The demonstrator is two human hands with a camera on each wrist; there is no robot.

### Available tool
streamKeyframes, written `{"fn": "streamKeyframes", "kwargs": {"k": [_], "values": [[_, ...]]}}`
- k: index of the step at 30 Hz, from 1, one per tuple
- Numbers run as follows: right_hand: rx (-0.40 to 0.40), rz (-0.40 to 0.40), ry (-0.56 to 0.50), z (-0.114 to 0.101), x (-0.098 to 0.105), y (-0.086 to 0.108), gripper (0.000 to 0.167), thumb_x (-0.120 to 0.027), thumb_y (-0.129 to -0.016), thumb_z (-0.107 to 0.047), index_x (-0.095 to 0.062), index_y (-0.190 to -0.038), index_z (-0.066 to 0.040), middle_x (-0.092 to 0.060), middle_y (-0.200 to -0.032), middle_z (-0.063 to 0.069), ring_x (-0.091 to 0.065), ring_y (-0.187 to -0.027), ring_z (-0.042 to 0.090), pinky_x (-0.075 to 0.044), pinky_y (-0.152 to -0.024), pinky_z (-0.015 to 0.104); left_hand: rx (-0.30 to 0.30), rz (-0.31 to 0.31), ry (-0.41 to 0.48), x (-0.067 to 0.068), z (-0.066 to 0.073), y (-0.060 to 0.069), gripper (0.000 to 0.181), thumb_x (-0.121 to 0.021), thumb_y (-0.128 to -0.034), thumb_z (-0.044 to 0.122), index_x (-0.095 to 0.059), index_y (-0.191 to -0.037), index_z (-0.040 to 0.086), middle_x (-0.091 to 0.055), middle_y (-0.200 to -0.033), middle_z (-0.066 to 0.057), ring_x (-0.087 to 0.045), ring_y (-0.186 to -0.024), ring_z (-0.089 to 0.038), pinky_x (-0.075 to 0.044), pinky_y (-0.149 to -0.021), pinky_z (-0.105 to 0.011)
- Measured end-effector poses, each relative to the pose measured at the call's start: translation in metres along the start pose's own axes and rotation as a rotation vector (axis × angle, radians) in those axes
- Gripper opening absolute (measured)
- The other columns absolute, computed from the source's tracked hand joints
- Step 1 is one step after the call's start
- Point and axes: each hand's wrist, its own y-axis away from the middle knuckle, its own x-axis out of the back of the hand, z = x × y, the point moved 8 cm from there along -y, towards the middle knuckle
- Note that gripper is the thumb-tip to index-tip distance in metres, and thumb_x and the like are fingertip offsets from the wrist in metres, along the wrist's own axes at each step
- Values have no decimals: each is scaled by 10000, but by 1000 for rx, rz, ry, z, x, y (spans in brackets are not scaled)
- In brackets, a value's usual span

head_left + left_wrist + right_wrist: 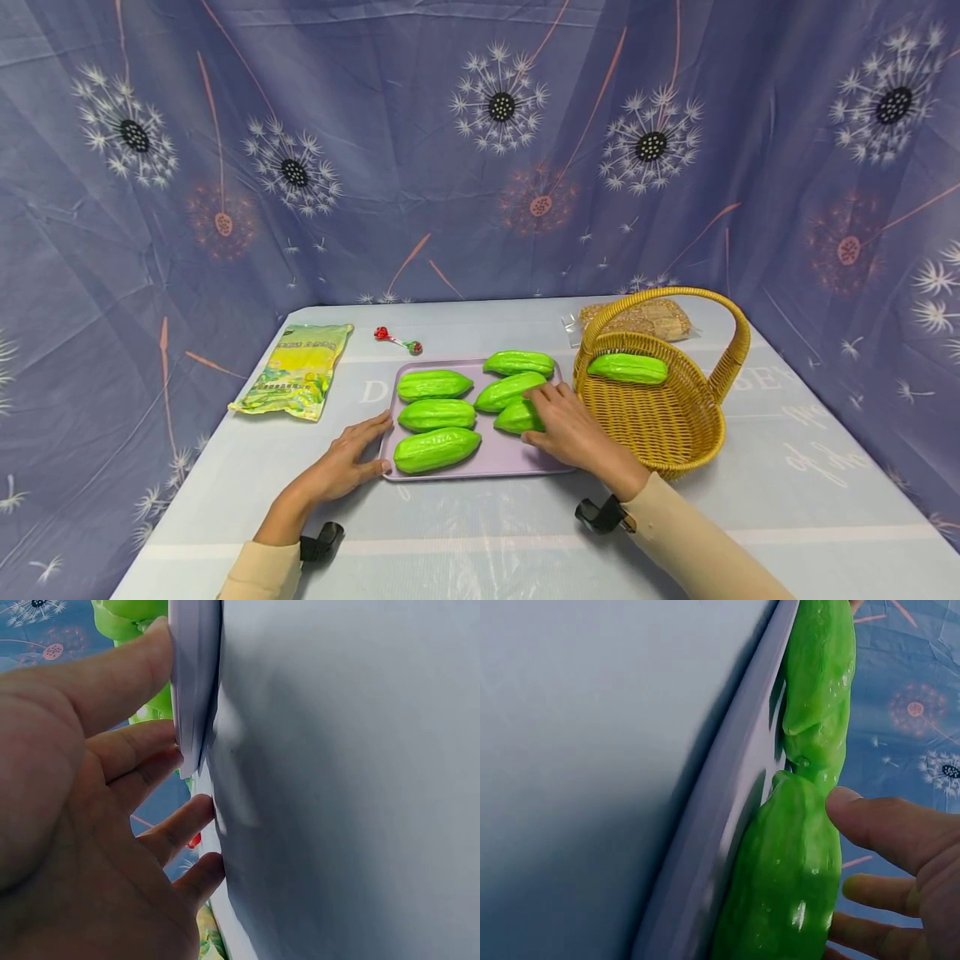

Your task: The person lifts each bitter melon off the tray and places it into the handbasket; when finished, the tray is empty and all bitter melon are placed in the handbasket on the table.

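Observation:
A lilac tray (525, 458) carries green ridged fruits in two columns, three on the left and three on the right. At the tray's left rim, my left hand (341, 460) rests with fingers spread; in the left wrist view, the hand's (112, 765) thumb and some fingertips meet the tray edge (196, 675). My right hand (567, 425) reaches over the front fruit of the right column (516, 417), thumb on the near side and fingers beyond. From the right wrist, the hand (900, 862) is against the fruit (787, 870), its fingertips partly hidden behind it.
A yellow wicker basket (652, 417) with a tall handle stands right of the tray, one green fruit (627, 368) inside. Behind it lies a clear bag of brown food (652, 319). A yellow-green packet (300, 371) lies far left, and a small red-and-green item (399, 341) behind the tray.

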Motion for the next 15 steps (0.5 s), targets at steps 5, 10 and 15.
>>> {"fn": "streamKeyframes", "kwargs": {"k": [5, 10, 15], "values": [[16, -27, -12, -5, -4, 3, 568, -774, -751, -364, -584, -1211, -91, -610, -1142, 94, -521, -1019, 260, -432, -888, 407, 0, 4, -3, 0, 0, 0, 641, -680, -854, 237, -429, -1396, 4, -342, -1511, -175, -304, -1344, -444, -213, -1025, -676], [53, -10, -33, -8, -6, 7, 546, -769, -759, -360, -595, -1207, -100, -617, -1123, 80, -505, -987, 236, -404, -868, 385, 1, 10, -4, 0, 0, 0, 634, -685, -849, 220, -436, -1391, 7, -352, -1505, -178, -315, -1341, -441, -217, -1013, -687], [67, 3, -52, -8, -11, 13, 550, -769, -756, -356, -592, -1217, -114, -623, -1139, 62, -497, -950, 204, -397, -831, 357, 4, 7, -7, 0, 0, 0, 636, -684, -850, 222, -433, -1395, 12, -348, -1507, -175, -312, -1343, -438, -214, -1015, -686]]}}
